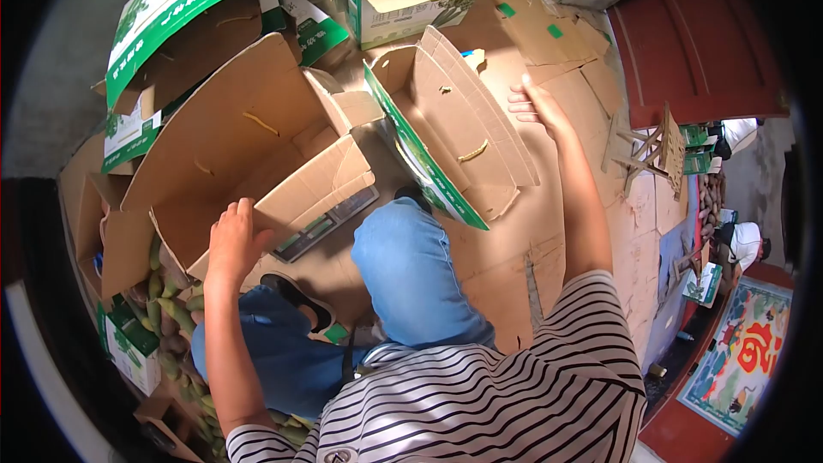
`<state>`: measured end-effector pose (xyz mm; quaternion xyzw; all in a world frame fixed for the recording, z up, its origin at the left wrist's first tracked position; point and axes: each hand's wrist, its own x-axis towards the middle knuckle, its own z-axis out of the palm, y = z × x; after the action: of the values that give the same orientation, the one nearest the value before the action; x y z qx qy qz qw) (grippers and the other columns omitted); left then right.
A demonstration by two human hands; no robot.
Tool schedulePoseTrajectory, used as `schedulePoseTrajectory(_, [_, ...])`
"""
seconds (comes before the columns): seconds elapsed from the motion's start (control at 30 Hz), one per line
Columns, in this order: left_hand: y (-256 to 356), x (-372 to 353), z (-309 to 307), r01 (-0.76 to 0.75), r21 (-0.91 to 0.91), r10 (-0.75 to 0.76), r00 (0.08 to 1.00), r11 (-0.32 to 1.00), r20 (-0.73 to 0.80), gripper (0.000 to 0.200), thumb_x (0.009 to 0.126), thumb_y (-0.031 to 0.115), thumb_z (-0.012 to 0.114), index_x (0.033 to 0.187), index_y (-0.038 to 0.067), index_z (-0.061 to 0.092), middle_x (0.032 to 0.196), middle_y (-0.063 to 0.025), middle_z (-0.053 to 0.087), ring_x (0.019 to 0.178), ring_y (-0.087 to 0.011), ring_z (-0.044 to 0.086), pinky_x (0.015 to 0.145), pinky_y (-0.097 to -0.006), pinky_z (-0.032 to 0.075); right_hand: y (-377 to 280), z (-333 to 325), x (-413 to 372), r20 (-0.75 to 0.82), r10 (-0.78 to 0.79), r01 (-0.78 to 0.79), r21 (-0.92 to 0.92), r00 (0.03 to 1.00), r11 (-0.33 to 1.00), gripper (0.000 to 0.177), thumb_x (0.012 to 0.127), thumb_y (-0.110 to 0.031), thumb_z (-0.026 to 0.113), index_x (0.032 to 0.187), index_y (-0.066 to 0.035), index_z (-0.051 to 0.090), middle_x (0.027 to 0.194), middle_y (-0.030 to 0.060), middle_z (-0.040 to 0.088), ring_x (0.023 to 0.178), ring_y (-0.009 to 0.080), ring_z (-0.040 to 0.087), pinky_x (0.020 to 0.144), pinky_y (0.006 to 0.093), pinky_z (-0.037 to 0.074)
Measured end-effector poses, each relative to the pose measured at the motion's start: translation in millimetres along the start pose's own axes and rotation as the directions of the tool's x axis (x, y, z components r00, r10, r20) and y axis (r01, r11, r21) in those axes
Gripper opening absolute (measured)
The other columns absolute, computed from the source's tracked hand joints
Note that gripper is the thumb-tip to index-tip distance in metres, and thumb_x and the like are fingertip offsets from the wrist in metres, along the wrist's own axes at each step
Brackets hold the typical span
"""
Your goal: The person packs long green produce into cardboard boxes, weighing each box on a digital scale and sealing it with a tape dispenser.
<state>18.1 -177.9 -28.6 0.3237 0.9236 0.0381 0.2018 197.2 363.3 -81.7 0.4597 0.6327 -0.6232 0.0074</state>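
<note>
My left hand [233, 238] is at the near wall of an open cardboard box [300, 184], fingers over its edge and thumb on the outer side. Yellow cord loops hang from the inside of that box's tall back wall. Under its near side shows a flat grey device with a display panel [319, 227], like a scale. My right hand [538, 109] is held in the air with fingers stretched out, just right of a second open carton [454, 124] with a green printed side. This carton holds nothing I can see and is apart from the hand.
More green-and-white printed cartons [171, 9] are stacked at upper left, with another open carton [411, 13] at the back. Green and brownish vegetables [176, 313] lie at left. Flattened cardboard [549, 43] covers the floor. At right are a wooden stool [656, 150] and another person [744, 244].
</note>
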Motion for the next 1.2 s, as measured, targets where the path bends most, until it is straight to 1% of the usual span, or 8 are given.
schedulePoseTrajectory(0.13, [2, -1, -4, -0.003, -0.092, 0.001, 1.000, 0.996, -0.016, 0.049, 0.075, 0.017, 0.072, 0.116, 0.002, 0.049, 0.108, -0.0199, 0.057, 0.102, -0.0385, 0.056, 0.084, -0.0449, 0.046, 41, -2, 58, 0.128, -0.141, 0.189, -0.755, 0.982, 0.628, 0.033, 0.086, -0.027, 0.062, 0.111, -0.006, 0.065, 0.108, 0.0111, 0.066, 0.101, 0.0231, 0.062, 0.090, 0.0335, 0.048])
schedulePoseTrajectory(0.3, [11, 5, -15, 0.048, -0.227, -0.044, 0.999, 0.973, 0.024, 0.048, 0.072, 0.012, 0.074, 0.114, 0.002, 0.054, 0.105, -0.0190, 0.060, 0.101, -0.0381, 0.057, 0.085, -0.0427, 0.046, 45, 23, 93, 0.403, -0.177, 0.394, -0.915, 0.898, -0.082, 0.027, 0.083, -0.020, 0.060, 0.108, -0.009, 0.066, 0.114, 0.0129, 0.062, 0.109, 0.0302, 0.058, 0.092, 0.0386, 0.048])
schedulePoseTrajectory(0.53, [14, 12, -4, 0.066, -0.175, -0.075, 0.996, 0.982, -0.042, 0.044, 0.072, 0.010, 0.074, 0.112, 0.003, 0.056, 0.106, -0.0173, 0.061, 0.100, -0.0374, 0.058, 0.084, -0.0425, 0.046, 60, 46, 155, 0.286, -0.233, 0.323, -0.936, 0.929, 0.141, 0.026, 0.082, -0.022, 0.062, 0.105, -0.010, 0.065, 0.121, 0.0139, 0.058, 0.112, 0.0293, 0.056, 0.094, 0.0390, 0.047])
schedulePoseTrajectory(0.8, [22, 15, -1, 0.107, -0.117, -0.115, 0.991, 0.987, -0.064, 0.044, 0.074, 0.009, 0.072, 0.114, 0.003, 0.056, 0.113, -0.0165, 0.060, 0.105, -0.0366, 0.056, 0.089, -0.0434, 0.044, 66, 66, 190, 0.234, 0.031, 0.204, -0.898, 0.972, 0.389, 0.036, 0.084, -0.028, 0.062, 0.118, -0.018, 0.065, 0.141, 0.0163, 0.044, 0.123, 0.0270, 0.050, 0.101, 0.0345, 0.043])
schedulePoseTrajectory(0.9, [25, 17, -2, 0.127, -0.097, -0.134, 0.988, 0.987, -0.072, 0.044, 0.074, 0.009, 0.072, 0.115, 0.003, 0.056, 0.114, -0.0169, 0.060, 0.107, -0.0369, 0.056, 0.090, -0.0432, 0.044, 131, 61, 261, 0.285, 0.172, 0.073, -0.682, 0.943, 0.728, 0.040, 0.087, -0.032, 0.056, 0.124, -0.018, 0.061, 0.143, 0.0164, 0.042, 0.123, 0.0275, 0.051, 0.102, 0.0336, 0.042])
schedulePoseTrajectory(0.97, [25, 18, -1, 0.138, -0.098, -0.146, 0.987, 0.986, -0.072, 0.044, 0.074, 0.009, 0.072, 0.114, 0.002, 0.057, 0.114, -0.0171, 0.060, 0.108, -0.0370, 0.055, 0.091, -0.0428, 0.043, 132, 66, 263, 0.282, 0.127, 0.112, -0.697, 0.951, 0.708, 0.043, 0.090, -0.032, 0.052, 0.129, -0.015, 0.055, 0.141, 0.0164, 0.044, 0.120, 0.0287, 0.052, 0.102, 0.0333, 0.042])
schedulePoseTrajectory(1.03, [26, 20, 0, 0.145, -0.094, -0.152, 0.985, 0.985, -0.077, 0.044, 0.074, 0.009, 0.072, 0.114, 0.002, 0.057, 0.114, -0.0172, 0.060, 0.108, -0.0370, 0.055, 0.092, -0.0426, 0.043, 132, 68, 254, 0.260, -0.037, 0.258, -0.911, 0.965, 0.320, 0.047, 0.092, -0.030, 0.047, 0.135, -0.011, 0.049, 0.137, 0.0164, 0.049, 0.118, 0.0301, 0.055, 0.101, 0.0330, 0.042])
schedulePoseTrajectory(1.2, [26, 22, 1, 0.166, -0.082, -0.171, 0.983, 0.983, -0.070, 0.044, 0.074, 0.010, 0.072, 0.114, 0.002, 0.057, 0.114, -0.0168, 0.060, 0.109, -0.0368, 0.055, 0.094, -0.0427, 0.043, 188, 40, 308, -0.028, -0.091, 0.009, -0.924, 0.995, 0.383, 0.046, 0.091, -0.016, 0.041, 0.135, -0.003, 0.046, 0.129, 0.0176, 0.056, 0.119, 0.0319, 0.054, 0.103, 0.0351, 0.041])
